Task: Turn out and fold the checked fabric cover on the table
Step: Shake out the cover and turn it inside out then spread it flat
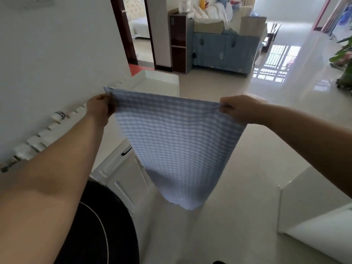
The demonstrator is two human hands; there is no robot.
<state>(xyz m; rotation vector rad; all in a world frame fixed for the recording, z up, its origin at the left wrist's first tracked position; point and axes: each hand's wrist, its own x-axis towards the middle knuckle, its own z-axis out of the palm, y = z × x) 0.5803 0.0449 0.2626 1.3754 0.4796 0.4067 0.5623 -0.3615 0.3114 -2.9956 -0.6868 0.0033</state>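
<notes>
Above pale floor (238, 216), checked cover (175, 141) between both hands.

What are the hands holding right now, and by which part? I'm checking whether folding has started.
Both hands hold the checked fabric cover up in the air: the left hand pinches its top left corner, the right hand its top right corner.

The checked cover (172, 141) is thin blue-and-white cloth, held up in the air and spread wide. Its top edge runs taut from the left, far corner to the right one, sloping slightly down. Below that it hangs loose, narrowing to a rumpled lower end above the floor.
</notes>
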